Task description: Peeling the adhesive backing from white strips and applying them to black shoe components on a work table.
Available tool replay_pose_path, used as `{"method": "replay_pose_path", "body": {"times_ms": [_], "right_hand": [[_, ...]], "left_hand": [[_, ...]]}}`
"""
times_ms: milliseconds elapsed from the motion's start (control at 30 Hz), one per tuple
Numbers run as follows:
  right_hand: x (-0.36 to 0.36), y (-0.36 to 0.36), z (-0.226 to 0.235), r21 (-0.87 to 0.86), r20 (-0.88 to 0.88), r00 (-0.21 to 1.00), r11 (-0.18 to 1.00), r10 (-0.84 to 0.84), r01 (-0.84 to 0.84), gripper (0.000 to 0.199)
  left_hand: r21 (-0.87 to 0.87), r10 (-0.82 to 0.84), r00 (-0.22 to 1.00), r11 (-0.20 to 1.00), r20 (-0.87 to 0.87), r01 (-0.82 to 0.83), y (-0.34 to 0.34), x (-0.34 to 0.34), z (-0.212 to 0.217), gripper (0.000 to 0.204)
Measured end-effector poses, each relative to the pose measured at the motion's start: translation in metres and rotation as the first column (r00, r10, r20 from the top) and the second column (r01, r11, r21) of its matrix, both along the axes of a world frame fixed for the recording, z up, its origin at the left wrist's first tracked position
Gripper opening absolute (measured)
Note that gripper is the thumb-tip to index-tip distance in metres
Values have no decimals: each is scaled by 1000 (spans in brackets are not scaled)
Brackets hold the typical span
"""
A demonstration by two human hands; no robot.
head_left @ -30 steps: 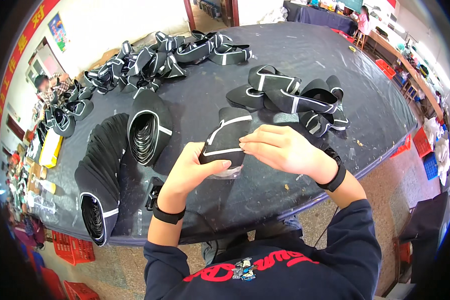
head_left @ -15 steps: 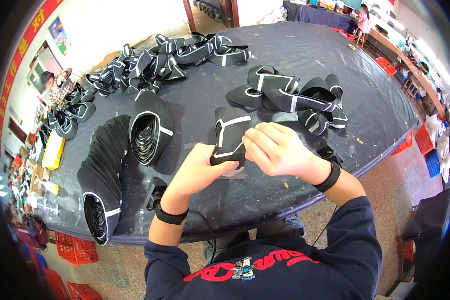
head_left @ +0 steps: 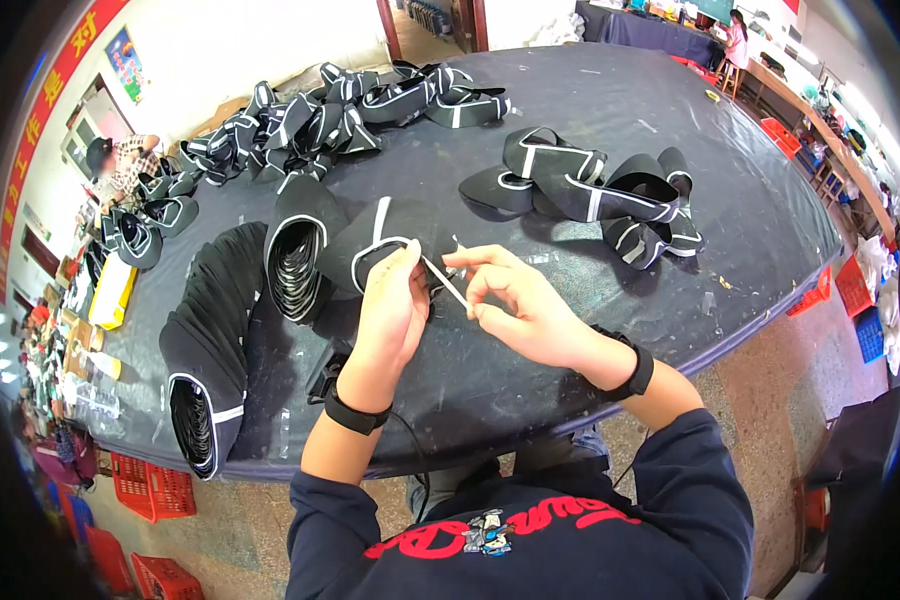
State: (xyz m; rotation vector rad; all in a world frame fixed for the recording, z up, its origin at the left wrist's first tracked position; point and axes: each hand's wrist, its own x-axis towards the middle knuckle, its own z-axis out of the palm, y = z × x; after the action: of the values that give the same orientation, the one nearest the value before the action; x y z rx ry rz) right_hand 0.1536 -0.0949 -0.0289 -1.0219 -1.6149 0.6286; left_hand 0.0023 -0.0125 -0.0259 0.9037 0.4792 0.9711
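Key relation: the white strip (head_left: 447,282) spans the gap between my 2 hands. Its long axis slants from upper left, at my left fingertips, down to lower right, at my right fingers. It looks straight and fairly taut.

Left hand (head_left: 395,305): closed on the edge of the black fabric piece (head_left: 358,244), which has white edging and resembles a shoe upper. This piece lies ahead and to the left of my left hand, above the table (head_left: 530,400), its rounded end pointing left. My left hand is the nearer of the 2; my right is across the gap.

Right hand (head_left: 530,312): narrow, apparently pinching the strip's lower end between thumb and fingers. A small dark tip shows by the index finger; identity not clear.

Joint between strip and edging: hidden by my left fingertips, so I cannot tell whether they are attached.

Surroundings: the short nested stack (head_left: 296,255) is just left of the held piece in view; contact cannot be judged. The long nested stack (head_left: 210,335) is farther left. A loose pile (head_left: 595,195) rests ahead and right of my right hand, apart from it.
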Motion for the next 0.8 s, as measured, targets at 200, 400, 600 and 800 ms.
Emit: {"method": "replay_pose_path", "body": {"times_ms": [200,400,600,800], "right_hand": [[2,10,-12,94,-74,993,992,87,-80,5],[-3,8,-18,161,-3,1000,987,24,-23,7],[-3,9,-15,226,63,998,974,-8,-7,9],[1,10,-11,231,20,999,972,40,-43,9]], "left_hand": [[63,81,996,995,-46,-78,-2,-2,4,28],[107,77,991,992,-113,-65,-1,-10,3,30],[195,54,985,981,-166,-21,5,-15,1,26],[483,297,862,873,-412,-70,-3,-15,8,36]]}}
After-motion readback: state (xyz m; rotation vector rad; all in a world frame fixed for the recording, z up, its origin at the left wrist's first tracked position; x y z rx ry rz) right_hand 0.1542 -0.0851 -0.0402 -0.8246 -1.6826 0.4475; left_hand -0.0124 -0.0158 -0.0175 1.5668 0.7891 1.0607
